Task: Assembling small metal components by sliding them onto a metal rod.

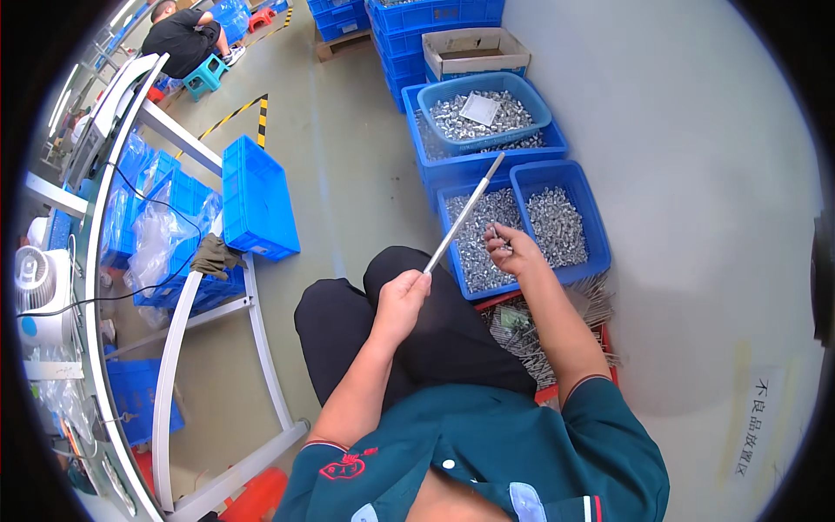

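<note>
My left hand (403, 304) is closed round the lower end of a thin silver metal rod (464, 214), which slants up and to the right in front of my knees. Over the blue bins, my right hand (517, 252) has its fingers curled together, with small silver metal pieces (506, 246) showing at the fingertips. Below that hand, one blue bin (496, 291) holds many small silver metal parts. A second blue bin (600, 239) beside it, to the right, holds similar parts. The rod's upper end passes above the bins without touching the right hand.
A light-blue basket (487, 143) of metal parts sits in a larger blue crate (428, 178) beyond. Nearer, a red tray (616, 376) holds many thin rods. A white wall (696, 174) stands right; a metal-framed workbench (170, 374) stands left. A person (180, 42) sits far left.
</note>
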